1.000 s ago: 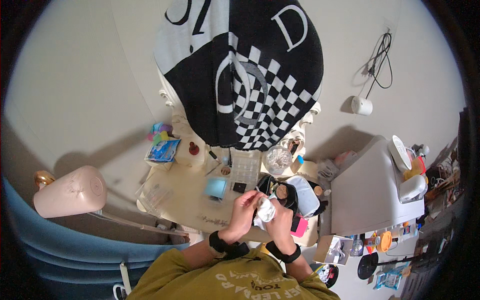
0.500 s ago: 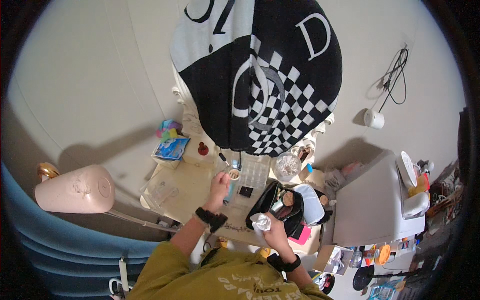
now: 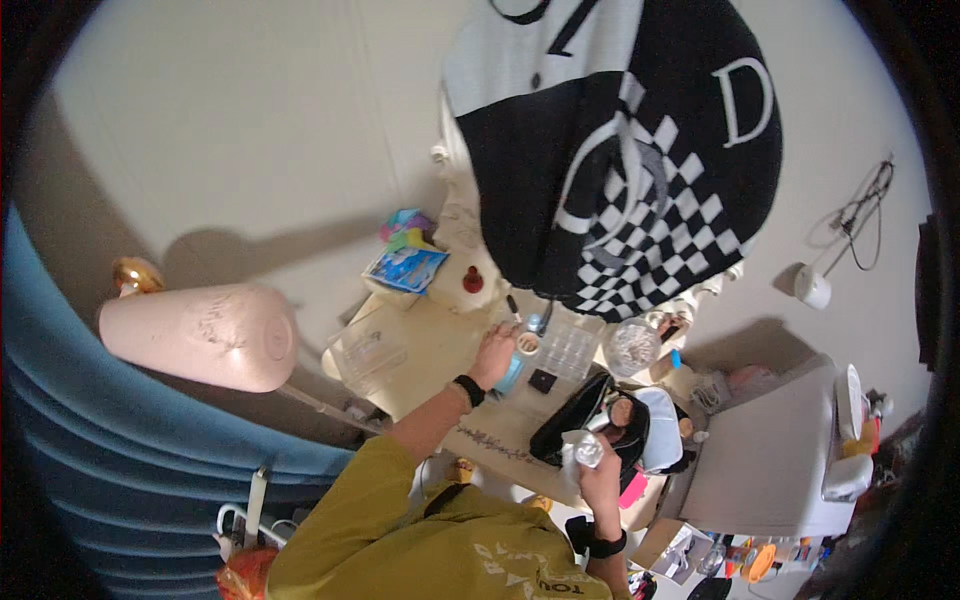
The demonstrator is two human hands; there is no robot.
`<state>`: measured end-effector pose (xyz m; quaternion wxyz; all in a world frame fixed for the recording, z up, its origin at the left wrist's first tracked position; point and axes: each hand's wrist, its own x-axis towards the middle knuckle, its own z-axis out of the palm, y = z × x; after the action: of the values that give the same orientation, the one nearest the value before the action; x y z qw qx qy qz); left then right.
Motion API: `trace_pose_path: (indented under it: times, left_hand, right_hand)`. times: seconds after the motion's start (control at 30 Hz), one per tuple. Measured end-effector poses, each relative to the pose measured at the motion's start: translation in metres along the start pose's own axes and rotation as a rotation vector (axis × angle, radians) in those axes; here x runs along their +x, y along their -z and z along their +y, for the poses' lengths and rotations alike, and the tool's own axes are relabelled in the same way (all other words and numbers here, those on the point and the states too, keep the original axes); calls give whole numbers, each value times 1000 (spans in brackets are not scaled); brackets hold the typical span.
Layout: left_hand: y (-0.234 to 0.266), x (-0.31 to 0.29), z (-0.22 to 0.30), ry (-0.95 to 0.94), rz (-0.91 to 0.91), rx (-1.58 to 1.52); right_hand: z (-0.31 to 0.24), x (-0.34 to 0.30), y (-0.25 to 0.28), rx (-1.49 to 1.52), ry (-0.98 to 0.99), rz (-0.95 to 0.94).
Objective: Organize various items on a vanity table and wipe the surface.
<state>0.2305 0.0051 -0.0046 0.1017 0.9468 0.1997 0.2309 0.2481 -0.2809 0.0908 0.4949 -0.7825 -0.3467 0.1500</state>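
Note:
My left hand [image 3: 494, 355] reaches over the cream table, its fingers closed at the left side of a small round container [image 3: 527, 343] with tan contents. A flat light-blue item [image 3: 508, 376] lies just below it, and a small black square [image 3: 542, 380] is to its right. Beside them stands a clear compartment organizer [image 3: 570, 350]. My right hand [image 3: 602, 482] is closed around a crumpled white tissue [image 3: 582, 452], in front of an open black bag [image 3: 562, 432]. A round tan-topped item [image 3: 621, 411] shows inside the bag.
A clear jar [image 3: 632, 347] with white contents stands behind the bag. A red bottle [image 3: 473, 279] and blue packet [image 3: 405, 268] sit at the back left, a clear tray [image 3: 368, 350] nearer. A black-and-white cloth [image 3: 600, 170] hangs behind; a white cabinet [image 3: 765, 455] stands right.
The whole view has shifted and tilted, so the table sits farther right. My left hand stays by the round container; my right hand still holds the tissue in front of the bag.

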Motion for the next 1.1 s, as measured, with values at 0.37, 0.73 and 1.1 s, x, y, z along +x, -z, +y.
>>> trace_pose_path:
  times: [0.37, 0.73, 1.1]
  left_hand:
    - [31, -150, -55, 842, 263, -1395]
    - [4, -194, -168, 1636, 713, -1686]
    - [-25, -206, -175, 1574, 760, -1856]
  right_hand:
    - [-11, 18, -12, 63, -92, -40]
    - [-12, 36, -47, 82, 3, -195]
    - [-13, 33, -55, 52, 14, -265]
